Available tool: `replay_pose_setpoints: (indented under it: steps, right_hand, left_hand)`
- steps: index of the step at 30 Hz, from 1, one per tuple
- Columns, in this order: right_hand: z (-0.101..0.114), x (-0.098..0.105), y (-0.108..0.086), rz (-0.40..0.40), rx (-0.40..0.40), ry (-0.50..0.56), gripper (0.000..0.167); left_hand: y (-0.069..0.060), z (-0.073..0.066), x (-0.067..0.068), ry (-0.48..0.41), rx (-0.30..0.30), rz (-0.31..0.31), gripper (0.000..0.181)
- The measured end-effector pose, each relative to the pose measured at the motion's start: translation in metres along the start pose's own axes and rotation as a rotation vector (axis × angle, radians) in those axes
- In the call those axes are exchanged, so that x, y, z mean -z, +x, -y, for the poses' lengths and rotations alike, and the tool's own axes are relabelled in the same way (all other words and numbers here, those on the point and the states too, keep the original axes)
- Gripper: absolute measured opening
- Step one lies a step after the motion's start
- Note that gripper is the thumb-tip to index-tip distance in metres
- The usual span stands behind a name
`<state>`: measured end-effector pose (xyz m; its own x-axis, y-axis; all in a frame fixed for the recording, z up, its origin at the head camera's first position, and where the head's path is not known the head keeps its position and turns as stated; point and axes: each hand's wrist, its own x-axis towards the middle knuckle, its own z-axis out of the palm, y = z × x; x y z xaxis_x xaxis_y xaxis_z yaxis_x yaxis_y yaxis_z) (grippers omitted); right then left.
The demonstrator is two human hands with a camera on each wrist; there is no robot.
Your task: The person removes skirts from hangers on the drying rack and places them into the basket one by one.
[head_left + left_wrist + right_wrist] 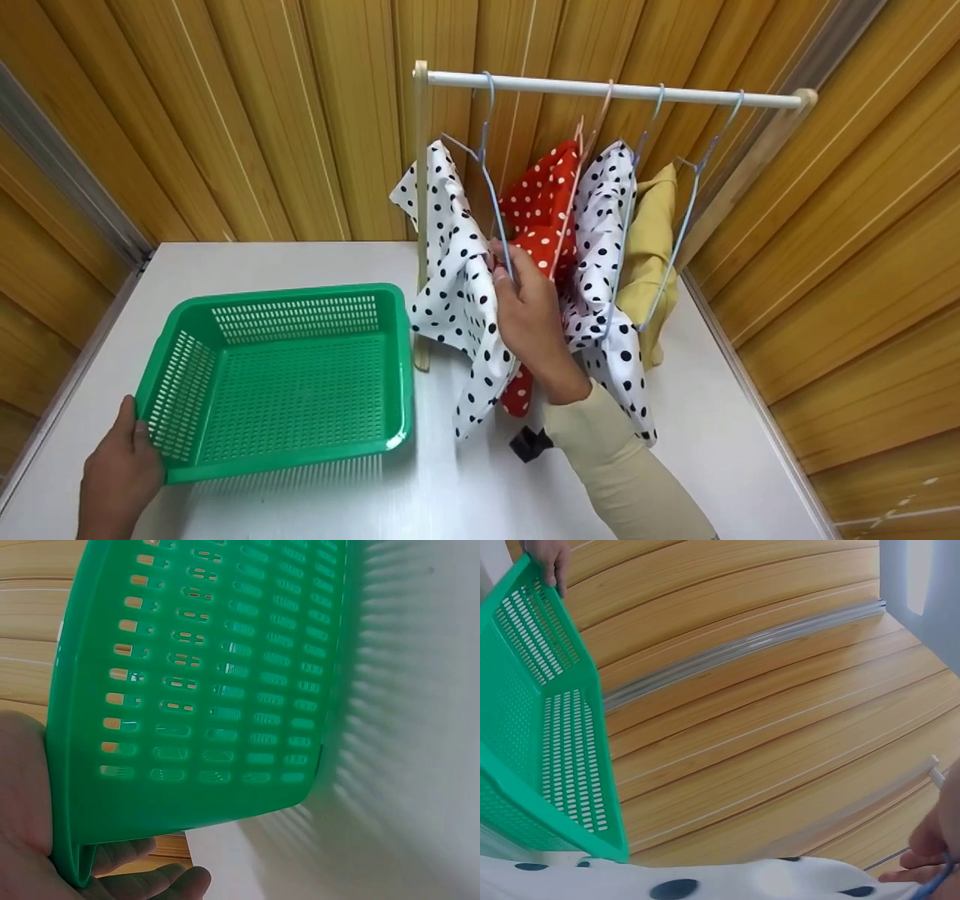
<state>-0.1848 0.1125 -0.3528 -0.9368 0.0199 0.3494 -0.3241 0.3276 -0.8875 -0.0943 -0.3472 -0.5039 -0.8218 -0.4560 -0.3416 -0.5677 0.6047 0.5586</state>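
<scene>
- The left hand (120,465) holds the green basket (300,390) by its near-left corner, with thumb and fingers closed about the rim; the basket stands near the left edge of the desk (255,517).
- The right hand (532,315) is nearly closed, pinching the blue hanger (496,206) beside the white dotted cloth (450,247); whether it also grips this cloth, I cannot tell.
- This hanger hooks over the white bar (622,91) of the rack, toward the far edge of the desk.
- To handle it well, I think one should steady the hanger and move gently, because the red dotted cloth (547,195) hangs just beside.
- The left wrist view shows fingers (146,883) below the basket's corner, which the head view hides.
- Only the head view shows the yellow cloth (651,240).
</scene>
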Motion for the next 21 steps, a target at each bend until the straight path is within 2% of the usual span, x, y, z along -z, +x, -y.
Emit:
replay_pose_setpoints:
  steps: [2,8,12,17,21]
  right_hand:
    - [-0.001,0.000,0.000,-0.031,0.025,0.055,0.036]
    - [-0.003,-0.003,0.000,-0.048,0.079,0.075,0.036]
    - [0.000,-0.003,0.000,-0.069,0.056,0.101,0.036]
    - [0.005,-0.002,0.001,-0.087,0.019,0.193,0.035]
    - [0.008,-0.001,0.001,-0.084,0.008,0.246,0.035]
  left_hand:
    - [0.002,0.000,-0.002,-0.006,-0.010,0.001,0.059]
    - [0.002,0.001,-0.002,-0.018,0.012,0.000,0.058]
    - [0.001,0.000,-0.004,-0.033,0.014,0.000,0.058]
    - [0.000,0.001,-0.005,-0.035,-0.006,-0.016,0.058]
    - [0.002,0.002,-0.003,-0.034,0.002,-0.013,0.058]
